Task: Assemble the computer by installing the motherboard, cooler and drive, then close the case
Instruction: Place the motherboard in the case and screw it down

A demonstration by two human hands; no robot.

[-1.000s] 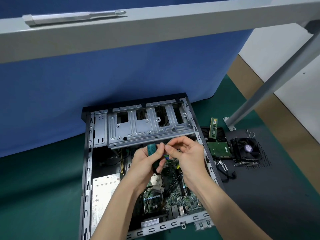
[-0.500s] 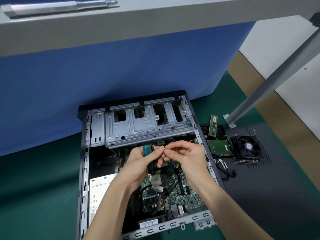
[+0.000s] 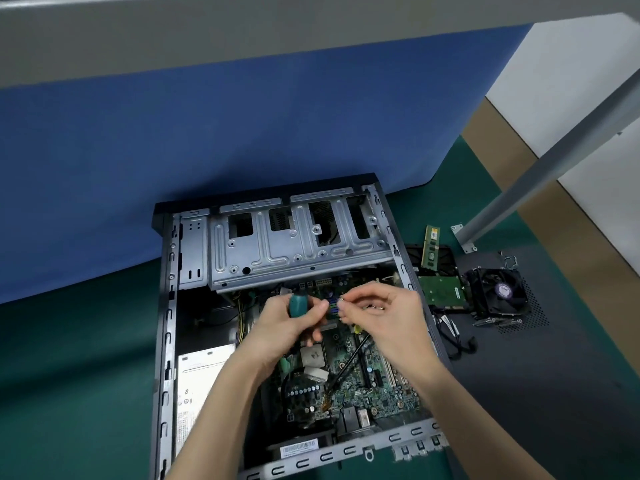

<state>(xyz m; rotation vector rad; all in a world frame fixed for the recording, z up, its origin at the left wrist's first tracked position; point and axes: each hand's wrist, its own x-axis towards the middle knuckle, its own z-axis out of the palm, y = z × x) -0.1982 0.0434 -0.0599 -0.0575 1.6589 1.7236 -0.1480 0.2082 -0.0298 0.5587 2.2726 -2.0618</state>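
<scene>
The left hand (image 3: 287, 329) is curled round the teal handle of a screwdriver (image 3: 298, 304), thumb across the front. Facing it and almost touching, the right hand (image 3: 384, 315) pinches a tiny silvery screw (image 3: 341, 300) between thumb and forefinger, its other fingers loosely bent. Something small and shiny also lies in that palm, too blurred to name.

Both hands hover over the far end of the motherboard (image 3: 374, 382), which lies flat inside the open case (image 3: 162, 341). Just beyond the hands is the grey metal drive cage (image 3: 294, 240), and at the near left of the case sits the power supply (image 3: 204, 375).

The case lies on a green mat (image 3: 69, 375). To its right is a dark side panel (image 3: 554, 358). At its far end are the cooler (image 3: 498, 294) with its fan up, the drive (image 3: 441, 289) with its green board showing, and a memory stick (image 3: 430, 247), with loose cables (image 3: 453, 336) nearer. A blue screen (image 3: 207, 150) stands behind.
</scene>
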